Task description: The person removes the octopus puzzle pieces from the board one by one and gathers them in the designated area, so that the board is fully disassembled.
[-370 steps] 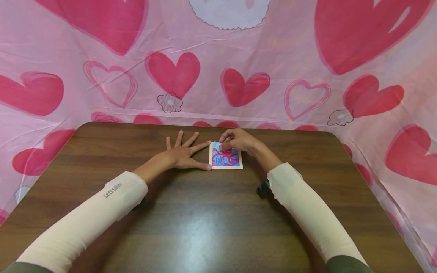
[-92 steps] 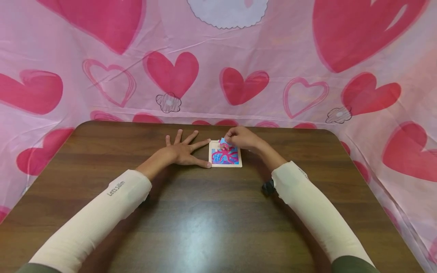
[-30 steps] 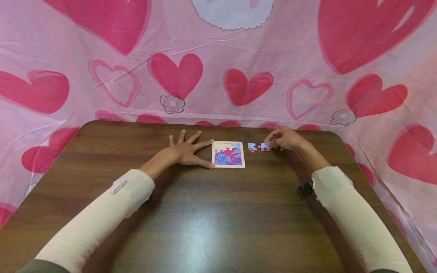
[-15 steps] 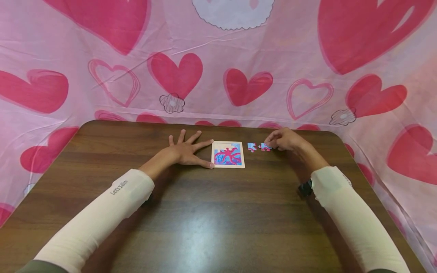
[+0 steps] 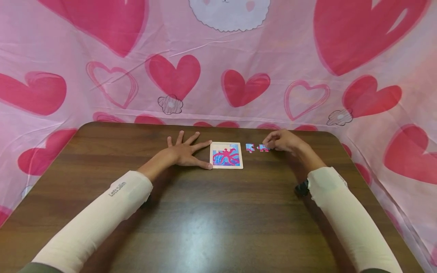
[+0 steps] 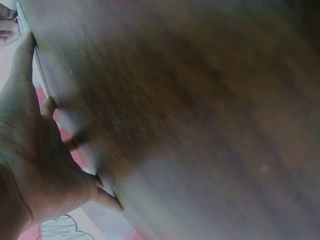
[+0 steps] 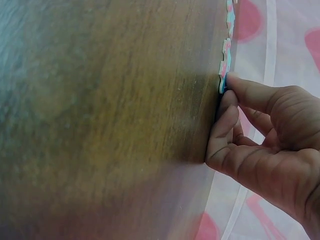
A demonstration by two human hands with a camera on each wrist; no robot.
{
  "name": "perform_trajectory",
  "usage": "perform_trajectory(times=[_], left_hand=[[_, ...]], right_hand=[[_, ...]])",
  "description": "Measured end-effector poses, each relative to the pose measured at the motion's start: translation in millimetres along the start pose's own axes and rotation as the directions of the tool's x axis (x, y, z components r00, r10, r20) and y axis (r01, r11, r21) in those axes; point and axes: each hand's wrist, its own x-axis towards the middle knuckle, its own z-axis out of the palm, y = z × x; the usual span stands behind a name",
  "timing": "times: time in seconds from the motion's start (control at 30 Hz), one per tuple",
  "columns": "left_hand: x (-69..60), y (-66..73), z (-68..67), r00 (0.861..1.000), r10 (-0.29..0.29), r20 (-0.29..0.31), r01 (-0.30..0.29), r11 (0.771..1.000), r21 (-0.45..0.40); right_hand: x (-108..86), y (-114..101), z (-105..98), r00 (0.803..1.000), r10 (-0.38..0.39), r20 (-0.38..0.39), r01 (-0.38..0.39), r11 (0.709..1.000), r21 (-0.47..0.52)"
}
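A small square puzzle tray (image 5: 227, 168) with a pale wooden rim lies toward the table's far side. Its pieces form a pink octopus on blue, and bare wood shows at the upper left. My left hand (image 5: 184, 154) lies spread on the table, thumb and forefinger touching the tray's left edge. Right of the tray are two loose jigsaw pieces: one puzzle piece (image 5: 250, 147) lies alone, and the other puzzle piece (image 5: 263, 148) is pinched at its right end by my right hand (image 5: 282, 141). In the right wrist view, that puzzle piece (image 7: 225, 70) lies low against the tabletop.
The brown wooden table (image 5: 205, 212) has rounded far corners. A pink cloth (image 5: 208, 98) with red hearts hangs behind and beside it. Pale sleeves (image 5: 131, 193) cover both forearms, and a dark device (image 5: 302, 188) sits at the right wrist.
Earlier, my right hand was over the tray, lifting a piece from its upper part. It has moved right, and two pieces now lie beside the tray. My left hand has stayed at the tray's edge.
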Motion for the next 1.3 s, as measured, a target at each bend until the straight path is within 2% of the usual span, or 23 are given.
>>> perform_trajectory(times=[0.43, 0.7, 0.87, 1.1, 1.3], left_hand=[[2.9, -3.0, 2.3, 1.0, -0.011, 0.005, 0.011, 1.0, 0.0], [7.7, -2.2, 1.3, 1.0, -0.001, -0.008, 0.001, 1.0, -0.009], [13.7, -5.8, 2.0, 1.0, -0.023, 0.01, 0.023, 1.0, -0.006], [-0.1, 0.5, -0.9, 1.0, 0.003, -0.002, -0.003, 1.0, -0.008], [0.4, 0.9, 0.8, 1.0, 0.003, -0.016, -0.003, 1.0, 0.003]], right_hand=[[-0.1, -3, 3, 1.0, 0.013, 0.009, -0.012, 1.0, -0.004], [0.3, -2, 3, 0.999, 0.026, -0.031, -0.026, 1.0, 0.007], [0.7, -3, 6, 0.998, -0.008, -0.062, 0.008, 1.0, -0.015], [0.9, -8, 11, 0.99, -0.046, -0.132, 0.037, 0.997, -0.07], [3.2, -16, 23, 0.968, -0.164, -0.188, 0.139, 0.981, -0.136]])
